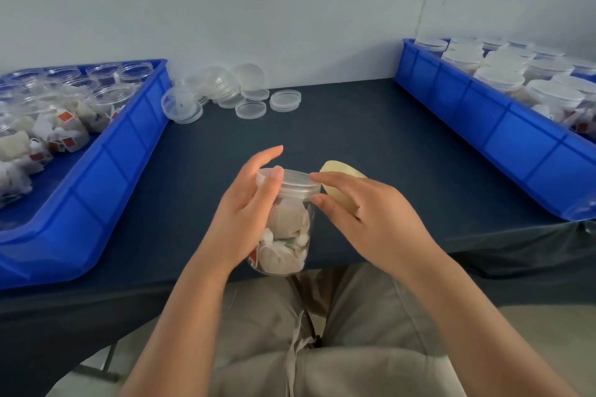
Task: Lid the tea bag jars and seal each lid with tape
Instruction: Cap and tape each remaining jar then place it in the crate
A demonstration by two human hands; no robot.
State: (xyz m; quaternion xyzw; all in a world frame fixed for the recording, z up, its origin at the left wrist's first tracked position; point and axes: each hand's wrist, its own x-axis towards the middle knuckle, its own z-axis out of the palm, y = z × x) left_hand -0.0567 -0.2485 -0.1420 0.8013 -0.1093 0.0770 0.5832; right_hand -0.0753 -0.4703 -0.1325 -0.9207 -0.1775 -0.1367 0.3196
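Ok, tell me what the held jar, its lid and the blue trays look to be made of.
Jar: likely clear plastic, glossy; the tea bags show through its wall. Lid: translucent, slightly milky plastic, with a ridged rim. Blue trays: opaque moulded plastic with a soft sheen and ribbed walls.

The left tray [129,151], along the bench's [371,126] left edge, holds open jars [106,100]; the right tray [503,135], along its right edge, lidded jars [503,74]. Loose lids [225,93] sit at the back edge by the left tray. At the front edge the left hand [245,213] grips a jar [287,229], the right hand [371,216] a tape roll [342,196] just beside it
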